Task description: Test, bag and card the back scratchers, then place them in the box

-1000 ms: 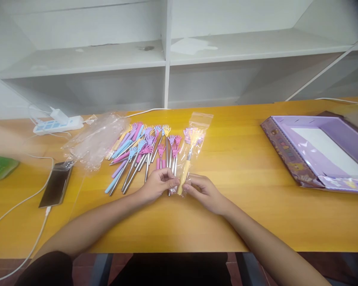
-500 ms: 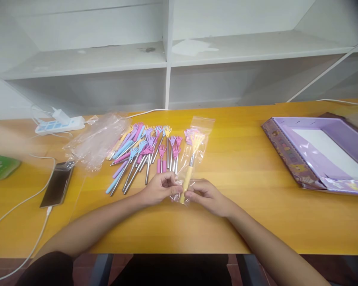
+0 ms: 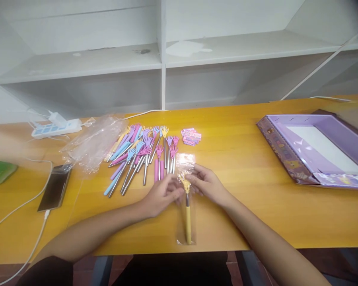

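A yellow back scratcher (image 3: 188, 218) with a hand-shaped head lies inside a clear plastic bag (image 3: 180, 234), handle end toward me. My right hand (image 3: 210, 186) pinches the bag's right side beside the scratcher's head, thumb on top. My left hand (image 3: 164, 195) has its fingers curled at the bag's left edge, with the fingertips partly hidden. Just beyond my left hand lies a pile of pink, blue, purple and yellow back scratchers (image 3: 134, 159) with metal rods. Past the bag's top sits a small stack of pink printed cards (image 3: 191, 136).
Loose clear bags (image 3: 92, 143) lie left of the pile. Farther left are a phone (image 3: 55, 188) on a white cable, a power strip (image 3: 58, 128) and a green packet (image 3: 0, 171). An open purple box (image 3: 289, 159) stands at right. White shelving (image 3: 163, 79) borders the table's back.
The bagged back scratcher has come down toward me. My hands have gone from its handle end to its head end, and the card stack is now uncovered.
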The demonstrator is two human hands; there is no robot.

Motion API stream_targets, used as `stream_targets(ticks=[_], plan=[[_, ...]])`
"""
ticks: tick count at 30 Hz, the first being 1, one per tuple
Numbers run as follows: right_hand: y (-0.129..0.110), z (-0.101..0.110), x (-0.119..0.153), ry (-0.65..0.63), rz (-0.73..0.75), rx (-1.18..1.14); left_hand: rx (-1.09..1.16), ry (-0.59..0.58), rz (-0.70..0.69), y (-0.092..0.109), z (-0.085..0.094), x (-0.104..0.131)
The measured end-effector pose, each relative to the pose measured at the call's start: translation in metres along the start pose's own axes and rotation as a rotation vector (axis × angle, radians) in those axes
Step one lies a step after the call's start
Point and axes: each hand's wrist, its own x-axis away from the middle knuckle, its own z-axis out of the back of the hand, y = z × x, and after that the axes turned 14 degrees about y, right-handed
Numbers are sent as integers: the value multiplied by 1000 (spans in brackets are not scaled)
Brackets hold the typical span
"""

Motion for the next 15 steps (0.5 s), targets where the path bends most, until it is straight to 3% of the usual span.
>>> stream_targets(ticks=[2, 4, 9, 15], plan=[[0, -4, 2, -58, -20, -12, 49, 210, -123, 0, 5, -7], [2, -8, 3, -111, -32, -8, 62, 301, -229, 1, 13, -17], [12, -13, 5, -168, 10, 51, -96, 238, -303, 5, 25, -28], [16, -13, 4, -179, 72, 153, 49, 315, -204, 1, 21, -26]])
